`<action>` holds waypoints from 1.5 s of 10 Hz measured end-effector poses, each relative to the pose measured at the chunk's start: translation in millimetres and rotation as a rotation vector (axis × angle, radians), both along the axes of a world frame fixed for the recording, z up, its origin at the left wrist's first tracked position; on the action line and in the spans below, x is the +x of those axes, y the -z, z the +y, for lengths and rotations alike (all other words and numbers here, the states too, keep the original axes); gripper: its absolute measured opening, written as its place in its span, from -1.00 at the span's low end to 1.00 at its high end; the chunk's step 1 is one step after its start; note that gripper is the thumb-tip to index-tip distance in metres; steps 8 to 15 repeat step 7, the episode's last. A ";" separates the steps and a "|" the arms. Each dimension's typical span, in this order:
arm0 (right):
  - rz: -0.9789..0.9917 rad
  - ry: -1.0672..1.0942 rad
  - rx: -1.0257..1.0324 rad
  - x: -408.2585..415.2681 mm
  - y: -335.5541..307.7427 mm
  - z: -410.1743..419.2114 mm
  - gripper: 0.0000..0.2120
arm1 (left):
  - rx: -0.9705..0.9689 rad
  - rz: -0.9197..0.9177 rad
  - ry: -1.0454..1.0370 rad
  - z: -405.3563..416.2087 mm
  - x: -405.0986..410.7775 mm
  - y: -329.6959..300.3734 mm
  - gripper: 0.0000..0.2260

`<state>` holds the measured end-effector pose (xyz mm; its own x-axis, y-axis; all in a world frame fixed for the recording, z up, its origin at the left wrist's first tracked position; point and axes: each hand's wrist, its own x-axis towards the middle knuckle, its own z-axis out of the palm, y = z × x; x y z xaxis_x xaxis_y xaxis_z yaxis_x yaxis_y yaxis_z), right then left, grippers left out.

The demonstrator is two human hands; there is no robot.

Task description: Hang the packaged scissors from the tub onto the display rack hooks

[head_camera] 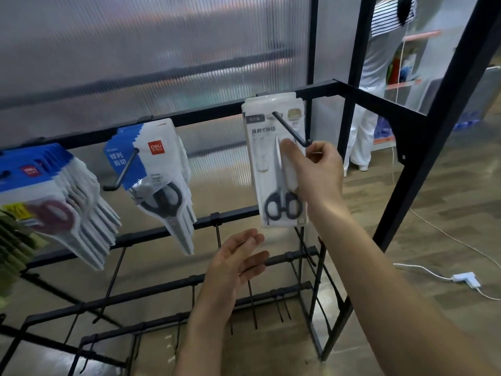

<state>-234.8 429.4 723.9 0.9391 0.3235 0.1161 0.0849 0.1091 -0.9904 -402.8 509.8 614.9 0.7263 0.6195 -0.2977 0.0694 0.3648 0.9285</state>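
A white pack of black-handled scissors (271, 169) hangs at the back of a long black hook (290, 128) on the top bar of the display rack (217, 109). My right hand (317, 169) is at the hook's front tip, fingers curled around the tip and thumb stretched left in front of the pack. Below the pack, my left hand (235, 264) is held palm up with its fingers apart, holding nothing. On the hooks to the left hang blue-and-white scissor packs (160, 169) and a thick bunch of further packs (54, 196). The tub is out of view.
Lower rack bars carry several bare black hooks (217, 234). A ribbed translucent panel (135, 50) stands behind the rack. Black frame posts (439, 109) rise at right. A person in white trousers (363, 137) stands beyond them. A white cable and power strip (466, 278) lie on the wooden floor.
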 end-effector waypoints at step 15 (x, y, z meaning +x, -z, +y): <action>0.128 0.025 -0.137 -0.1 42.6 -9.1 -0.42 | -0.019 0.066 -0.064 -15.5 -69.7 13.2 -0.60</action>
